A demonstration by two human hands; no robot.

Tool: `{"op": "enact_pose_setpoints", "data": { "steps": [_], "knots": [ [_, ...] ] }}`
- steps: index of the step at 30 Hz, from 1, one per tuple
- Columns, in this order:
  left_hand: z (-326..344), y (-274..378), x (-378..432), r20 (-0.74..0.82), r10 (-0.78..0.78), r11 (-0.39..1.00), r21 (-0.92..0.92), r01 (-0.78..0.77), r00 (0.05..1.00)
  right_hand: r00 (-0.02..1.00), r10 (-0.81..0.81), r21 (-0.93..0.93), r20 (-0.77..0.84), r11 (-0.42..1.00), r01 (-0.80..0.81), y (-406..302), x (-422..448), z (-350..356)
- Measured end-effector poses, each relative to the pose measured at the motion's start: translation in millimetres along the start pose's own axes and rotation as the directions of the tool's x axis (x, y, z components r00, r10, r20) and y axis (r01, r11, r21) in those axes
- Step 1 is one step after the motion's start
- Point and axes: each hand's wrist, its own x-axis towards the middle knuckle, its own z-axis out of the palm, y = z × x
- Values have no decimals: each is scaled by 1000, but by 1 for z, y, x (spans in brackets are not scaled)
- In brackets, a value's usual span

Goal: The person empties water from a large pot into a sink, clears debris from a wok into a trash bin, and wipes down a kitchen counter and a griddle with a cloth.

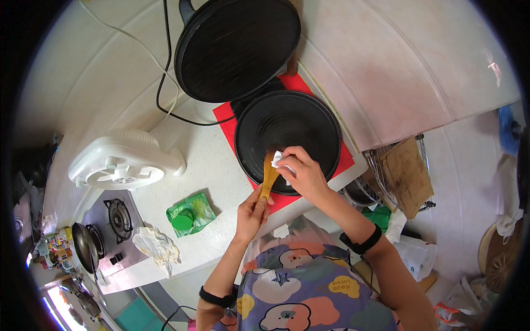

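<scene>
My left hand [253,213] grips the handle of a wooden spatula [270,176], whose darker blade lies over the near part of a round black electric griddle [290,124]. With bent fingers, my right hand [304,171] holds a crumpled white tissue [278,160] against the spatula's upper right side. Hinged behind the griddle, its round black lid [238,49] stands raised. Beneath the griddle is a red mat [345,162]. Left of my left hand, a green plastic wipes packet [201,213] with a round green cap lies on the pale countertop [219,165].
A white appliance [124,159] stands on the counter at left, with a black cord and a white cord behind it. Farther left are a gas stove [128,240], a wok [85,248] and a crumpled whitish cloth [156,248]. A wire rack with brown cardboard [405,178] stands at right.
</scene>
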Motion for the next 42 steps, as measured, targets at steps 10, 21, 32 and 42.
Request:
{"op": "enact_pose_setpoints", "data": {
  "steps": [10, 21, 32, 42],
  "knots": [
    [-2, 1, -4, 49, 1, 992, -124, 5, 999, 983, -95, 11, 154, 995, 95, 2, 2, -16],
    [6, -3, -3, 33, 39, 980, -197, -32, 999, 964, -252, -177, -87, 956, 234, 16, 7, -4],
    [9, -11, -7, 71, 46, 999, 1, -46, 996, 977, -163, -190, -135, 972, 136, 21, 21, -11],
    [6, 3, -5, 57, -49, 968, -242, 62, 997, 983, -161, -217, -87, 966, 139, 33, 6, -13]
  ]
}}
